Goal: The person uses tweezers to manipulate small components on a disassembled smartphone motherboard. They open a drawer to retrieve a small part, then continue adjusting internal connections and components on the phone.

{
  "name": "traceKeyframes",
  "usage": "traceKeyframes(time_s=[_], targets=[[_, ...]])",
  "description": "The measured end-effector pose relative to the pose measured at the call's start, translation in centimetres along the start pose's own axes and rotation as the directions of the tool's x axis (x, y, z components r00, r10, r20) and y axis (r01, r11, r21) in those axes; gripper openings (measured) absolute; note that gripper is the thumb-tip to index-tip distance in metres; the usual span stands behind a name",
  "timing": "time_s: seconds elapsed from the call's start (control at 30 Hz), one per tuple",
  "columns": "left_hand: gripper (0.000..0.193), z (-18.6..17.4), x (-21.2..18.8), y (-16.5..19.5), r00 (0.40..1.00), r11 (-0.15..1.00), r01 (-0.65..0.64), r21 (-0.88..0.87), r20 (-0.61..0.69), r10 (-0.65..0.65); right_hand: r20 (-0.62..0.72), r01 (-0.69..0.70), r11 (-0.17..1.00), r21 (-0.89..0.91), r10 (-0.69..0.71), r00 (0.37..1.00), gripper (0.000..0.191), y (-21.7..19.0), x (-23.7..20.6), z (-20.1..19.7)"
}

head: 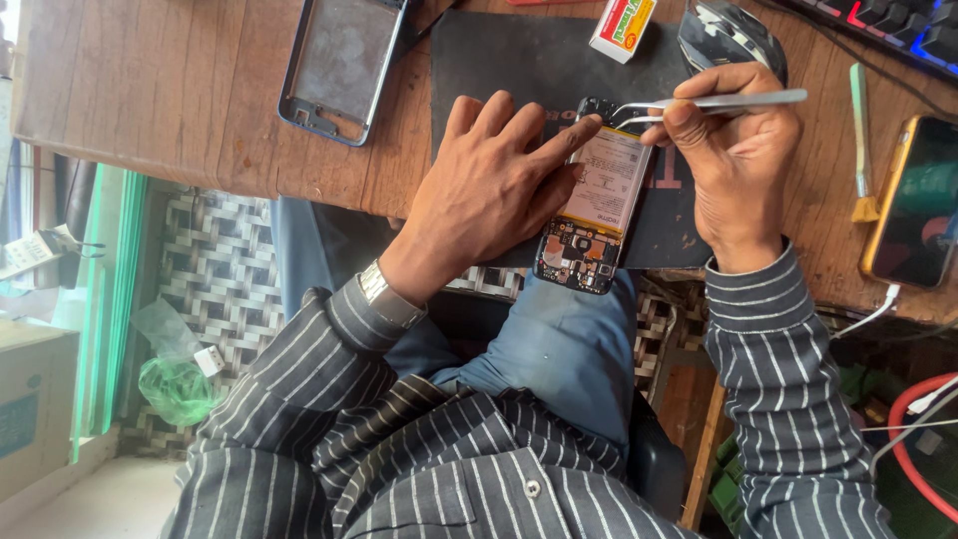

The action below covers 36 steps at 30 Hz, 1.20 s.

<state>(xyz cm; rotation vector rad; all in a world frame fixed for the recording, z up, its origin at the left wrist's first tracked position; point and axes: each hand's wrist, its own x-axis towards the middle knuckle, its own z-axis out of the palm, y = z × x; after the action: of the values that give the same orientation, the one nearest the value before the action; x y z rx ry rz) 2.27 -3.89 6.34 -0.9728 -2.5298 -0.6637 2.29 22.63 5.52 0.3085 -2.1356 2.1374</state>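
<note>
An opened phone [596, 205] lies on a black mat [519, 60] at the near edge of a wooden table [150, 90], its battery and circuit board exposed. My left hand [494, 185] rests flat on the phone's left side, the index finger pressing on the battery's top edge. My right hand [738, 165] grips metal tweezers [699, 103], their tips pointing left at the phone's top end, near the camera area.
A detached phone frame [339, 65] lies at the back left of the table. A small white and orange box [621, 28], a computer mouse [728, 35], a keyboard [898, 25], a green-handled brush [860, 140] and a phone in an orange case [916, 200] stand around the mat.
</note>
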Motion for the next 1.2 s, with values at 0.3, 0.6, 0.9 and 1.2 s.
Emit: traceKeyframes(time_s=[0.3,0.6,0.9,1.2], targets=[[0.043,-0.17,0.08,0.31,1.000,1.000,0.004,0.009,0.004,-0.004,-0.006,0.008,1.000,0.004,-0.008,1.000,0.021,0.57,-0.01,-0.29],[0.048,-0.44,-0.11,0.31,1.000,1.000,-0.007,-0.002,-0.001,0.007,-0.028,0.043,0.998,-0.052,-0.044,0.999,0.025,0.24,0.00,-0.11],[0.044,0.11,-0.19,0.35,1.000,1.000,-0.003,0.019,-0.010,0.004,-0.037,0.035,0.998,-0.049,-0.036,0.999,0.024,0.05,0.15,0.09],[0.052,-0.41,-0.14,0.36,0.999,0.998,0.035,-0.048,0.021,-0.034,-0.038,0.055,0.997,-0.048,-0.057,0.998,0.025,0.27,0.06,-0.10]])
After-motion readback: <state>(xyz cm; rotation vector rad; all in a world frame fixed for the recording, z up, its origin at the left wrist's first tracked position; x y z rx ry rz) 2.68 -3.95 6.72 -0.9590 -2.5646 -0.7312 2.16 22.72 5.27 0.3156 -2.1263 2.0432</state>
